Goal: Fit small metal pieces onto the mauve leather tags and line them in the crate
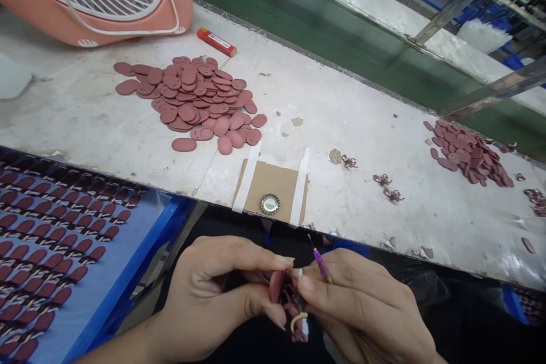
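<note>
Pink oval piece [275, 288] in left hand [213, 291] grip, purple pick [321, 264] in right hand [367, 302] grip, scuffed bench [362, 119] ahead.

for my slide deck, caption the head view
Left hand pinches a pink piece, right hand a purple tool, near piled oval tags

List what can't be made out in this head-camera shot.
Dark pink piece in the left hand: head view, mostly covered by both hands' fingers; shape unclear.
Purple tool in the right hand: handle hidden in the grip.
Fan: cut off by the top edge.
Blue tray: cut off by the left edge.
Small bits on the table: too small to identify.
</note>
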Tool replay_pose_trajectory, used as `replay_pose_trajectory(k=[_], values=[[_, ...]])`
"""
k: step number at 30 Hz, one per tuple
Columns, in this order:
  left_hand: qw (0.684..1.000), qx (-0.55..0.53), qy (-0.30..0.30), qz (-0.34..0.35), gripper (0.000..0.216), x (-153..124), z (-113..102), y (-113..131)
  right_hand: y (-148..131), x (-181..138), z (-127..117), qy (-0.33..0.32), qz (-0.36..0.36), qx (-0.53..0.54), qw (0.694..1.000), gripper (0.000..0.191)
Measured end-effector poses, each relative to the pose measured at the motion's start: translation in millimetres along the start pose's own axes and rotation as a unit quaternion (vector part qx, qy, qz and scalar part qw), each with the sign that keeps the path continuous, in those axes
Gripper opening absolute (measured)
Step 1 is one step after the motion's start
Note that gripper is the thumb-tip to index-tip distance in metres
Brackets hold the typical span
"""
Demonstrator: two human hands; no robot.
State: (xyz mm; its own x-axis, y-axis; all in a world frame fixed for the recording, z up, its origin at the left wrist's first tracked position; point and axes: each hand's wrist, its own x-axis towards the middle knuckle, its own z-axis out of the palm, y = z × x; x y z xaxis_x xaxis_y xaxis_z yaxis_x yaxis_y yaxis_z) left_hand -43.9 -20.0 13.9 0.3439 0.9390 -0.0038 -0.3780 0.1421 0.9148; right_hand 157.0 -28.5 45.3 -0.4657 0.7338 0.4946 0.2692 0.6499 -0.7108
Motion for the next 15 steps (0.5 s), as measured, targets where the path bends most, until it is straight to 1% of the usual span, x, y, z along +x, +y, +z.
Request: replay_pose_trajectory(k=[7, 12, 15], values=[[0.999, 0.028, 0.013, 0.014, 0.039, 1.4, -0.1, 0.2, 1.8, -0.7, 0.9, 0.002, -0.004, 0.002, 1.000, 0.019], [0.999, 0.030, 0.007, 0.017, 0.039, 1.8, 0.1, 0.1, 2.2, -1.0, 2.1, 0.023, 0.006, 0.008, 1.000, 0.022], [0.999, 0.030, 0.009, 0.021, 0.037, 2.1, 0.8, 0.4, 1.3, -0.4, 1.5, 0.013, 0.004, 0.004, 1.000, 0.022]])
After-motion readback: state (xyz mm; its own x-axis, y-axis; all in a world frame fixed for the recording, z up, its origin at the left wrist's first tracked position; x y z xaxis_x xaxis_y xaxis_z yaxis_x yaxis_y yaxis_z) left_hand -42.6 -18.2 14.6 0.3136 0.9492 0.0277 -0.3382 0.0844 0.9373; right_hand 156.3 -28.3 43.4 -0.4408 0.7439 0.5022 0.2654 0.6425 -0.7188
